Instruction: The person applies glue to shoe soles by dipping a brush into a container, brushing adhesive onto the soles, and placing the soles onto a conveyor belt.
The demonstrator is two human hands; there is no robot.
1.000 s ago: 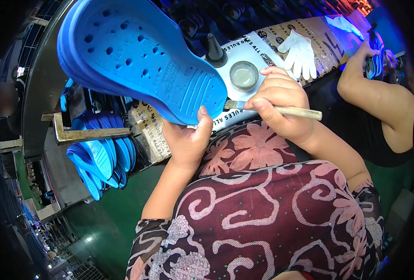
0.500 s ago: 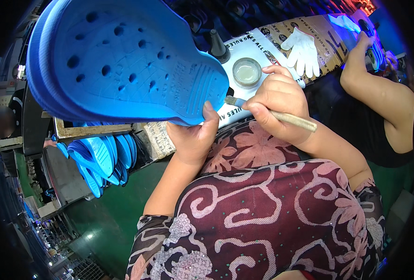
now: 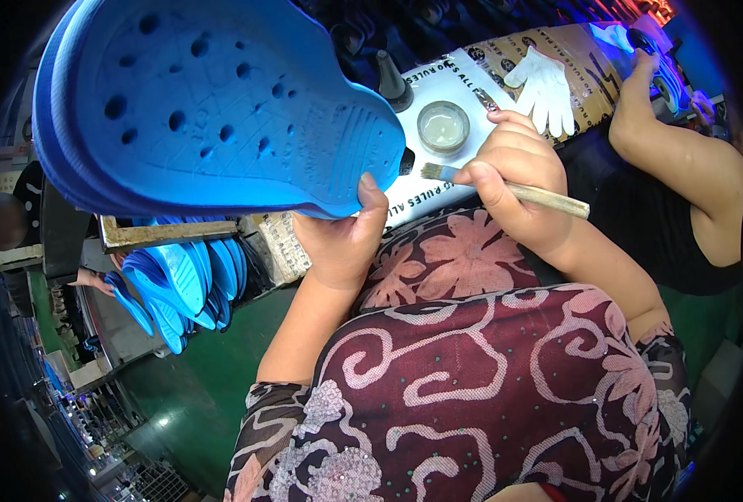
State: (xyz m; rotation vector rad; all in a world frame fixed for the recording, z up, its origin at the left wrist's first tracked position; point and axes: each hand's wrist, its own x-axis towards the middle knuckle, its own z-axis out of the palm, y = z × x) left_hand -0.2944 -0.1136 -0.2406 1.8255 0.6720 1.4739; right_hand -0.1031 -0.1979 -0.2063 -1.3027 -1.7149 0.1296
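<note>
A big blue foam clog upper (image 3: 187, 100), dotted with round holes, fills the upper left. My left hand (image 3: 342, 238) grips its narrow end, thumb on top and the other fingers hidden underneath. In my right hand (image 3: 522, 176) is a flat paintbrush (image 3: 547, 199) with a pale wooden handle, pinched near its bristles. The bristle tip points at the clog's narrow end and stands a little apart from it. Just beyond the brush, a round glass jar (image 3: 443, 127) of cloudy pale liquid rests on a white printed sheet (image 3: 426, 194).
A dark cone-shaped bottle (image 3: 392, 84) stands behind the jar. A white glove (image 3: 541, 88) lies on taped cardboard (image 3: 585, 67). At left, several blue shoe parts (image 3: 174, 284) hang by a wooden-edged tray (image 3: 166, 234); a person's hand (image 3: 95, 280) holds one. Another person's arm (image 3: 681, 159) is at right.
The brush in my right hand has drawn back to the right, off the clog's end. The clog has shifted slightly left. At far left, the other person's hand has brought a blue piece into view.
</note>
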